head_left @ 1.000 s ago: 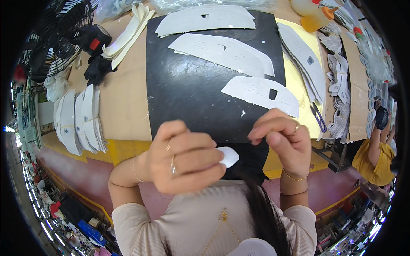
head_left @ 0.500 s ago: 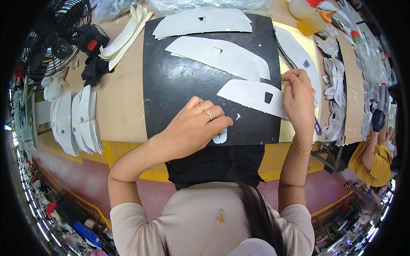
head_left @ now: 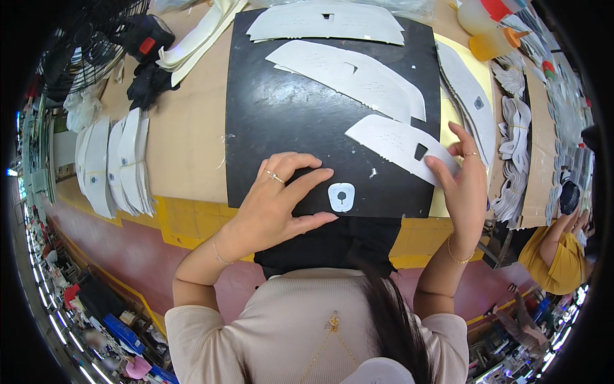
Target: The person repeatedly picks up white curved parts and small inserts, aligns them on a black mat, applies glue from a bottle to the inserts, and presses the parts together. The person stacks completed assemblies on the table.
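Note:
On the black mat (head_left: 275,121), a small white rounded patch (head_left: 341,197) with a dark hole in its middle lies near the front edge. My left hand (head_left: 268,198) is just left of it, thumb and fingers apart and holding nothing. A white curved panel (head_left: 390,142) with a dark cutout and a notched lower edge slants across the mat's right side. My right hand (head_left: 464,182) is at its right end, thumb resting on the panel and fingers spread beyond its edge. Beyond it lie more white panels (head_left: 345,70) and a stack of similar ones (head_left: 326,22).
Right of the mat, grey-white panels (head_left: 470,96) rest on a yellow sheet (head_left: 483,70). Bundled white pieces (head_left: 511,141) and squeeze bottles (head_left: 492,43) stand farther right. Tied panel bundles (head_left: 128,166) and a black fan (head_left: 80,38) are at the left. Another person (head_left: 556,256) sits at the right.
My left hand has drawn back left and opened, uncovering the white patch. My right hand's fingers have spread, and the thumb is now on the panel. The whole view has shifted slightly.

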A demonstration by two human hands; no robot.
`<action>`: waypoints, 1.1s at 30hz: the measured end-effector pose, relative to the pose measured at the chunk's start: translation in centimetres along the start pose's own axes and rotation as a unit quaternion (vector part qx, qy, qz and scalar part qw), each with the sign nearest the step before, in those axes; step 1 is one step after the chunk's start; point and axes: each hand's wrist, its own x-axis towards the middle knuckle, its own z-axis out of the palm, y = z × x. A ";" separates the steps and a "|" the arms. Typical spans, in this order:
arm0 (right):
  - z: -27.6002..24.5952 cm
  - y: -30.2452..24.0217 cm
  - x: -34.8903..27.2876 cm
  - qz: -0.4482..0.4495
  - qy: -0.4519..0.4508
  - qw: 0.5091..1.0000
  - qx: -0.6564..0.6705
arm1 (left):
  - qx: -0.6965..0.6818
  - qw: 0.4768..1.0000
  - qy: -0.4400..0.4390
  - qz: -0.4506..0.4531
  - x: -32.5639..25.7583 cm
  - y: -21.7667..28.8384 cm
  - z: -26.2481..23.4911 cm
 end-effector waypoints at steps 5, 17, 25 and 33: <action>-2.6 -1.4 -1.4 -0.020 -0.006 0.996 0.084 | 0.040 0.999 0.000 -0.005 -0.2 0.4 0.3; -5.6 -2.5 -3.1 -0.065 0.031 0.990 0.117 | 0.089 0.995 0.028 0.022 0.5 0.4 1.5; -5.9 -3.5 -3.6 -0.074 0.022 0.984 0.161 | 0.075 0.996 0.044 -0.001 0.6 0.5 1.7; -3.2 -1.5 0.5 -0.092 -0.005 0.968 0.234 | 0.059 0.998 0.012 -0.025 1.3 1.7 1.4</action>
